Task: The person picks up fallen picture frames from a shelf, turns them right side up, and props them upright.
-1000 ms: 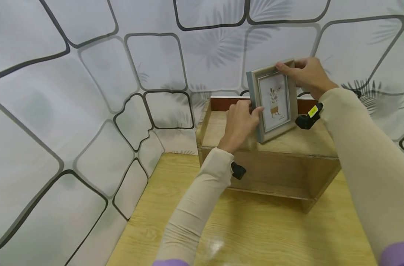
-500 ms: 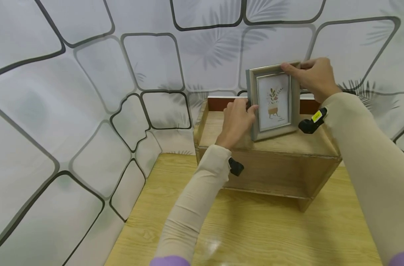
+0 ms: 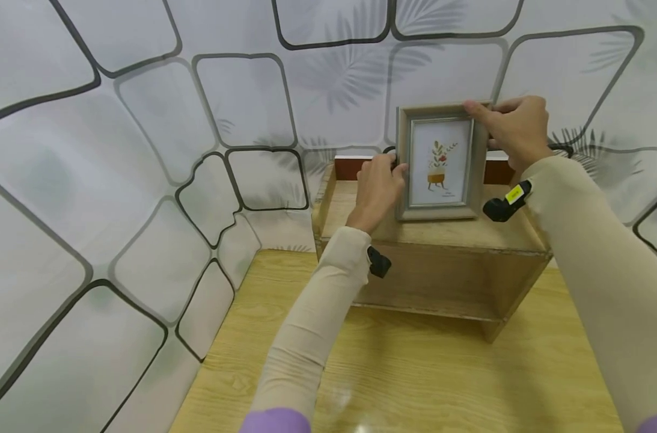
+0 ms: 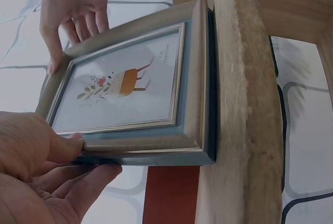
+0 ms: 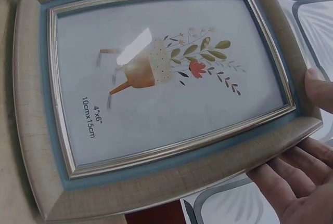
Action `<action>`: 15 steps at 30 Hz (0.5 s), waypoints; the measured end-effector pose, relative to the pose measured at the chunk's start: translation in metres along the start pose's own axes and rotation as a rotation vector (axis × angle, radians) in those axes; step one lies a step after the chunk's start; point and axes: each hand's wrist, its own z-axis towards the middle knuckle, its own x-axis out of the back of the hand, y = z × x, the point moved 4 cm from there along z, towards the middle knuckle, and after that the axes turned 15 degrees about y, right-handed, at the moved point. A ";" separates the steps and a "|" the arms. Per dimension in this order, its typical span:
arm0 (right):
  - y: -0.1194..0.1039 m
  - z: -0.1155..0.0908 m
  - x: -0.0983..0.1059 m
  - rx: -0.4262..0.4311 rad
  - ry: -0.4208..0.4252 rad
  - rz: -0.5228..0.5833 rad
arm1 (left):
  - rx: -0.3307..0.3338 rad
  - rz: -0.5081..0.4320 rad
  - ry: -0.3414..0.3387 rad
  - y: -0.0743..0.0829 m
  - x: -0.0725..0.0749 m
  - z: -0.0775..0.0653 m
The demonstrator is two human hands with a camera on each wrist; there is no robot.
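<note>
A picture frame, beige with a blue inner band, stands upright on top of a small wooden shelf, its front towards me. The print inside shows a potted plant on legs. My left hand pinches the frame's left edge; in the left wrist view its thumb lies on the front border with the fingers at the side and behind. With my right hand I grip the upper right corner, thumb in front. The right wrist view shows those fingers past the frame's edge. The frame's back is hidden.
The shelf stands on a yellow wood-grain surface, close to a patterned wall. A second patterned wall runs along the left. A reddish-brown strip lines the shelf's back edge, and below is an open compartment.
The picture frame has turned to face me more squarely and come from tilted to nearly upright, its lower edge further back. Both hands have kept hold of it; the left has shifted slightly left.
</note>
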 end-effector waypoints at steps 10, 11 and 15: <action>0.001 -0.007 0.002 -0.034 0.104 -0.049 | 0.017 0.021 0.001 -0.005 -0.003 0.008; 0.001 -0.007 0.002 -0.036 0.111 -0.055 | 0.020 0.026 -0.003 -0.006 -0.004 0.009; 0.001 -0.009 0.002 -0.037 0.125 -0.050 | 0.029 0.026 -0.016 -0.007 -0.004 0.010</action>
